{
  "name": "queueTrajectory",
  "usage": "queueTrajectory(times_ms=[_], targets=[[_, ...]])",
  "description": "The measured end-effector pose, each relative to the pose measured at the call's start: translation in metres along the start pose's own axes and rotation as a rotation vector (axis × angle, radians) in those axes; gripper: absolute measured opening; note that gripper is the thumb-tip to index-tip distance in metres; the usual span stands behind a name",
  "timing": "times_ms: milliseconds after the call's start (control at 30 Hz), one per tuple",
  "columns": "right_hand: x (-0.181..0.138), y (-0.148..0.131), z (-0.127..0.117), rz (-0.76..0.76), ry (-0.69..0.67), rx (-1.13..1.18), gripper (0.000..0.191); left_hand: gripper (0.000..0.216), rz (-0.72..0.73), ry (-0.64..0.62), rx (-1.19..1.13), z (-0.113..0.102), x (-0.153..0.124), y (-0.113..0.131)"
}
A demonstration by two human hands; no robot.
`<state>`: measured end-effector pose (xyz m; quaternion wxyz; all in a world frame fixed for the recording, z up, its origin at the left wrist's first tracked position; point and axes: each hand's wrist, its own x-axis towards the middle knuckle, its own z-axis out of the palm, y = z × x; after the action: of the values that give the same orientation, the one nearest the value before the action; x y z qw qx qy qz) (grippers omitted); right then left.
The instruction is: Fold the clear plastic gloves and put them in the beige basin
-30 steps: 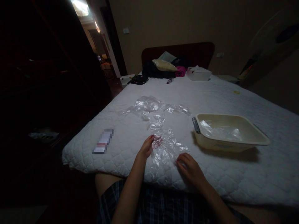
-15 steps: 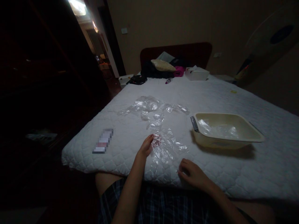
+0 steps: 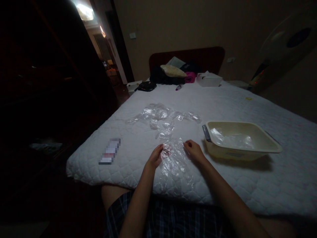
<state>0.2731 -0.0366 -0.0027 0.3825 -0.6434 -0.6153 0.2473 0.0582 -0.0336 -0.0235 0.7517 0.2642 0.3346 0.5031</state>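
Clear plastic bag [image 3: 174, 165] with a patch of red print [image 3: 166, 151] lies spread and wrinkled on the near edge of the bed [image 3: 228, 188], between the person's two hands. Left hand [image 3: 156, 156] pinches its upper left edge, thumb and fingers together right beside the red print. Right hand [image 3: 194, 151] has its fingertips drawn together at the bag's upper right edge, pinching the thin film. Just beyond, more crumpled clear plastic [image 3: 157, 112] is strewn across the white quilted cover, trailing toward the bag; where one piece ends and the next starts, I cannot tell.

Near the right forearm stands a cream plastic basin [image 3: 244, 156], a grey handle [image 3: 207, 133] at its left end and loose clear film [image 3: 232, 138] inside. Off to the left lies a rectangular item [image 3: 109, 151], its surface pixelated. Plaid fabric [image 3: 168, 215] covers the person's lap below the bed's edge.

At the far end, before a dark red headboard [image 3: 210, 54], sit a heap of dark cloth [image 3: 157, 76], a beige cushion [image 3: 173, 70], a magenta roll [image 3: 189, 77] and a white box [image 3: 210, 80]. A fan [image 3: 298, 38] stands dimly at right.
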Motion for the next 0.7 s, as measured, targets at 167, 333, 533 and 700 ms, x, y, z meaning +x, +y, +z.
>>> queueTrajectory(times_ms=[167, 333, 533, 700], targets=[[0.007, 0.017, 0.009, 0.071, -0.012, 0.111, 0.034, 0.017, -0.021, -0.034, 0.034, 0.002, 0.002, 0.0], [0.004, 0.022, 0.001, 0.103, -0.099, 0.323, 0.04, 0.019, 0.027, 0.047, 0.225, 0.0, 0.002, 0.004], [0.013, 0.021, -0.007, 0.255, -0.235, 0.41, 0.038, 0.02, 0.135, 0.165, 0.397, -0.01, 0.008, 0.009], [0.02, 0.022, -0.01, 0.337, -0.379, 0.416, 0.034, 0.021, 0.16, 0.209, 0.46, -0.016, 0.021, 0.013]])
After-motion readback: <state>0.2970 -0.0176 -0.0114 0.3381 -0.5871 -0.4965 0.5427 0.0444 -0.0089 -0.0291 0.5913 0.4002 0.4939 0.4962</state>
